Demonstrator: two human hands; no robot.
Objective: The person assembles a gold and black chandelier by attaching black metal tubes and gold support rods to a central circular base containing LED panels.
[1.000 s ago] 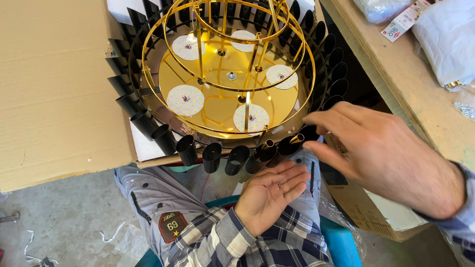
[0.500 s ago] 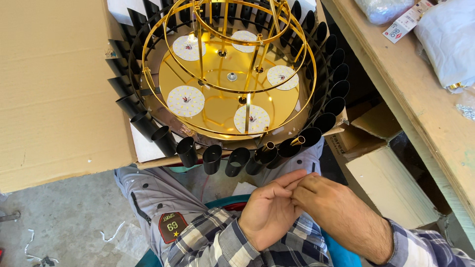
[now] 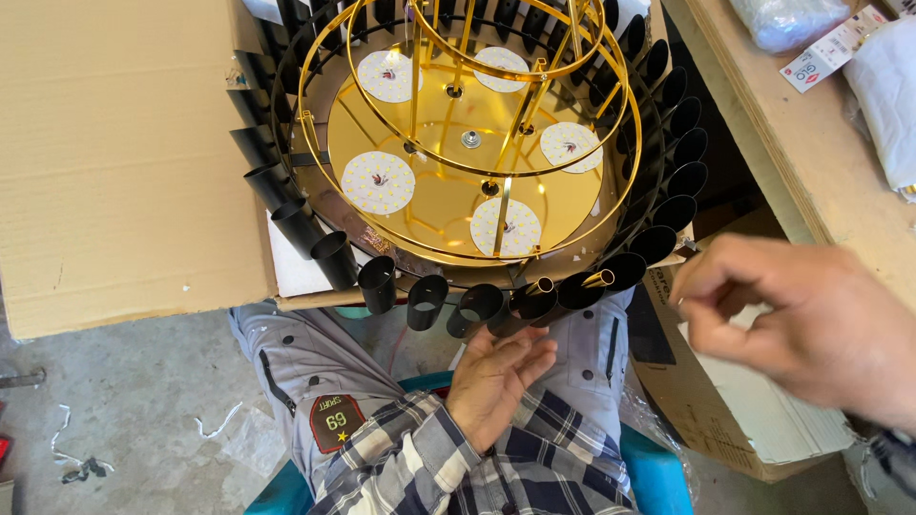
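Round gold-framed chandelier (image 3: 458, 143) with black tube ring overhangs cardboard-topped table (image 3: 114, 153); bump could tip it. Left hand (image 3: 496, 381) open, empty, below black tubes (image 3: 477, 305). Right hand (image 3: 801, 324) pinched, contents unclear; small part might drop.

A big brown cardboard sheet (image 3: 114, 153) is laid flat on the left. A wooden bench (image 3: 821, 162) is seen on the right, with a plastic bag (image 3: 797, 19) on it. White scraps (image 3: 215, 420) are scattered on the grey floor (image 3: 124, 410).
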